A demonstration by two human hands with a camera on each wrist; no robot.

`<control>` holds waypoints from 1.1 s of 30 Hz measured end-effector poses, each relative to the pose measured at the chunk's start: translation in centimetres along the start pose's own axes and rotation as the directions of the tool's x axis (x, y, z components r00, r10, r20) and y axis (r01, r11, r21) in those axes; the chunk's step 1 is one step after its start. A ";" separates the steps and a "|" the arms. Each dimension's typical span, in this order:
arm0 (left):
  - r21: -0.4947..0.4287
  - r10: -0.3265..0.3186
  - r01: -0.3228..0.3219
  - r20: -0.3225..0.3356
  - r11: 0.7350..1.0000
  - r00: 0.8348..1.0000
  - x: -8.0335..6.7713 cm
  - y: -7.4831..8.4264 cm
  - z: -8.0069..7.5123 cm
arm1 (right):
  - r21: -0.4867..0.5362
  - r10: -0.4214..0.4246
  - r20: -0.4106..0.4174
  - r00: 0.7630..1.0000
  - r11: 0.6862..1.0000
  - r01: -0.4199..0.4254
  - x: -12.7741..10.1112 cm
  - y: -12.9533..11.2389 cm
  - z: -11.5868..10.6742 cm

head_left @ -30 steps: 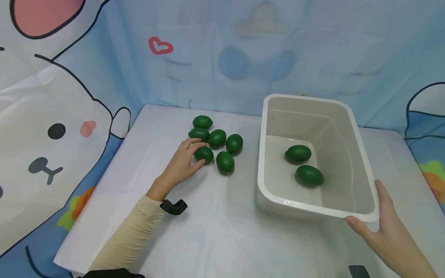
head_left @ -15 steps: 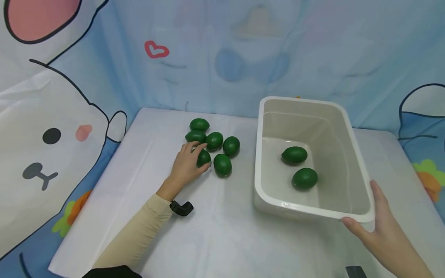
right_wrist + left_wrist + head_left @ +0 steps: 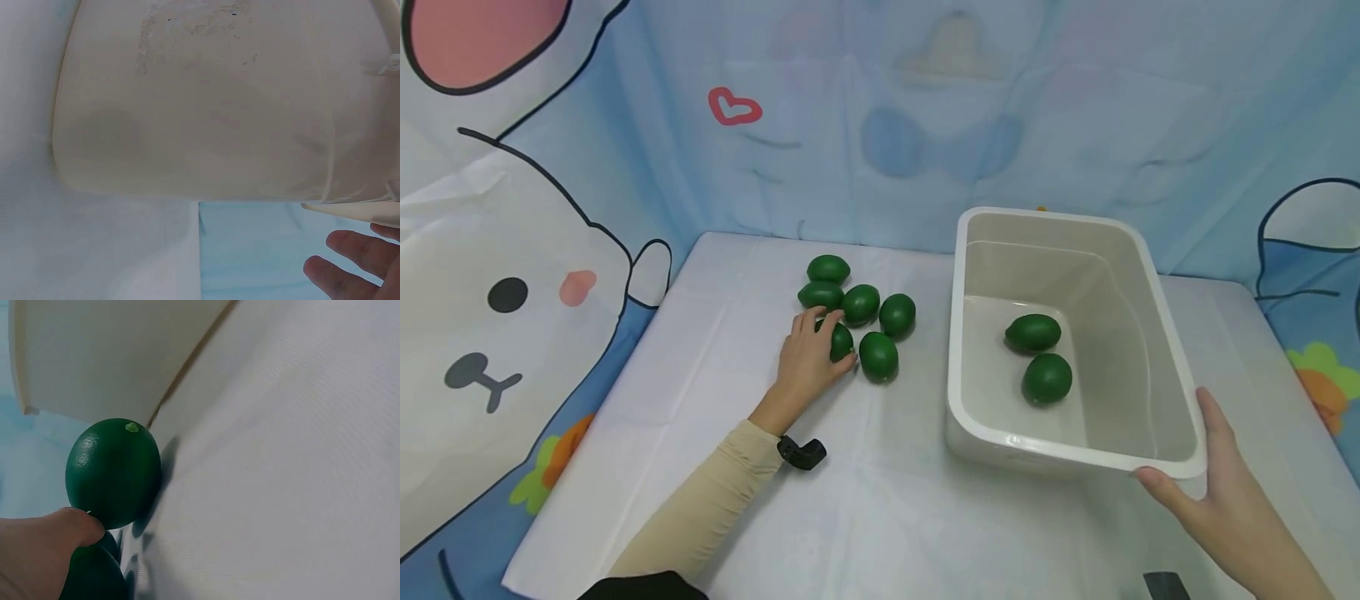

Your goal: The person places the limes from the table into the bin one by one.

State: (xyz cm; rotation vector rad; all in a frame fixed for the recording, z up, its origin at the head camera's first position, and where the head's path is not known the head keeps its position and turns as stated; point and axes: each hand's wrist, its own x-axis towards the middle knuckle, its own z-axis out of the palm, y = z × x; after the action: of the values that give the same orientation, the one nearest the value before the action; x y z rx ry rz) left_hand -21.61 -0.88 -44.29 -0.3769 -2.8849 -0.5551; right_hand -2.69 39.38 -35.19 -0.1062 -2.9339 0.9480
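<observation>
In the head view, my left hand (image 3: 808, 362) has its fingers and thumb round a lime (image 3: 841, 342) at the near left of a cluster. In the left wrist view the thumb (image 3: 62, 531) lies over this lime (image 3: 94, 575), with another lime (image 3: 112, 475) just beyond. My right hand (image 3: 1240, 492) rests at the near right corner of a white plastic bin (image 3: 1071, 454), thumb at the front rim, fingers along the right side. Its fingers (image 3: 362, 253) look extended in the right wrist view. Two limes, one of them this lime (image 3: 1047, 379), lie on the bin's floor.
Several more limes, such as this back lime (image 3: 828, 268), lie on the white-covered table (image 3: 880, 517), left of the bin. A printed cloth backdrop (image 3: 820, 175) stands behind and beside the table. A dark object (image 3: 1167, 585) shows at the bottom edge.
My left fingers and thumb have closed in round the near-left lime. The nearer lime in the bin has rolled left and turned. My right hand keeps its place at the bin corner.
</observation>
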 end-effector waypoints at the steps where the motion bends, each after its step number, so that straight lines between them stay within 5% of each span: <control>1: -0.001 -0.006 0.006 -0.006 1.000 1.000 0.0 0.0 0.1 | 0.004 -0.003 -0.001 1.000 1.000 0.003 0.0 0.0 0.0; 8: -0.020 -0.039 0.038 -0.062 0.999 0.997 0.1 0.2 0.5 | 0.019 -0.036 -0.014 0.999 0.999 0.036 0.1 0.2 -0.1; 33: -0.181 -0.047 0.037 -0.049 0.983 0.998 -0.4 -0.4 1.0 | 0.048 -0.044 -0.030 0.999 0.998 0.045 0.2 0.1 0.0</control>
State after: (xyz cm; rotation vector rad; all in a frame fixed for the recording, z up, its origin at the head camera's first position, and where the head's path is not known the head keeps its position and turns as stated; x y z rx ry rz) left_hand -21.44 -0.98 -45.48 -0.3214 -2.8059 -0.8243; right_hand -2.92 39.45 -35.27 -0.0516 -2.8717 1.0021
